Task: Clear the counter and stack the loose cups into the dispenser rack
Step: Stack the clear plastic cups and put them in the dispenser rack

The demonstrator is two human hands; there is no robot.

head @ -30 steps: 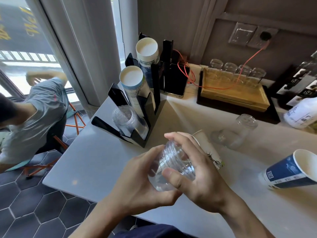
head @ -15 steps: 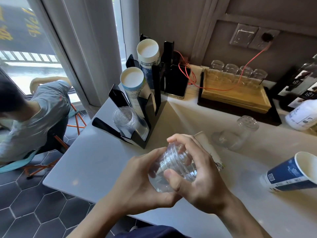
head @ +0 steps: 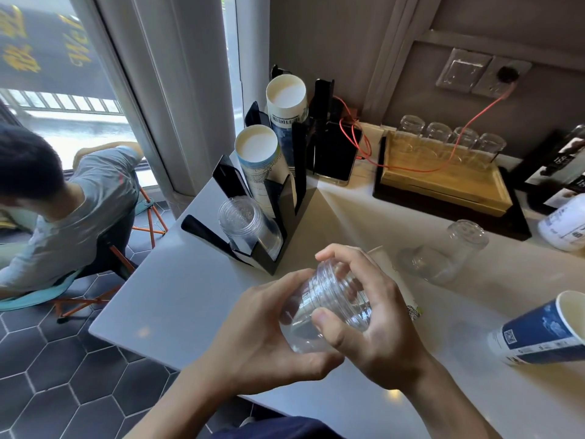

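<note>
Clear cups [head: 329,307], nested, held above the worktop [head: 177,299] near the rack [head: 269,198]: left hand [head: 269,337] cradles the base, right hand [head: 373,315] closes round the ribbed rims. Probably light, thin, slippery and easily crushed; best gripped gently at those stiffer rims.

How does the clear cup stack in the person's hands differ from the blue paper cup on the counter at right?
The clear plastic cup stack is see-through and ribbed; the blue paper cup is opaque, printed blue with a white inside. The stack is held off the counter between the left hand and right hand; the paper cup lies on its side, untouched. Both are disposable cups outside the dispenser rack.
</note>
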